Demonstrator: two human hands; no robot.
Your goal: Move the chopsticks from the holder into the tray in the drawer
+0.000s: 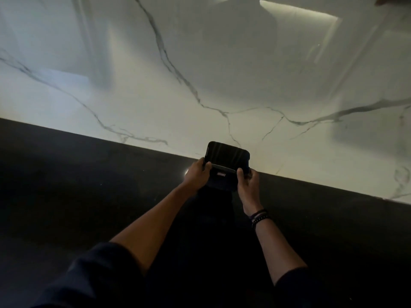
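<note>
Holding frame: both hands on one dark flat device (228, 155), just off frame centre toward 4 o'clock.

- left hand (198, 172): at the device's 9 o'clock edge, fingers curled round that edge, thumb on the near face. Gripping it.
- right hand (248, 183): at the device's 4 o'clock corner, fingers wrapped behind, thumb up along the side. Also gripping.
- Device: looks like two dark slabs hinged or stacked, with the upper one tilted toward 12 o'clock. A small pinkish label (221, 174) sits on the lower one. Too dim to tell what the device is.
- bracelets (260, 216): several dark bands on the right wrist.
- dark sleeves (100, 274): pushed up on both forearms, at 6–7 o'clock and 5 o'clock.
- black counter (66, 185): fills the 6 o'clock half, under the arms. I can't tell whether the device touches it.
- marble wall (155, 107): white with grey veins, fills the 12 o'clock half. It meets the counter on a line sloping from 9 o'clock down to 4 o'clock.
- bright strip (300, 10): a glare reflection in the marble at 1 o'clock.
- chopsticks: can't tell where they are from this view.
</note>
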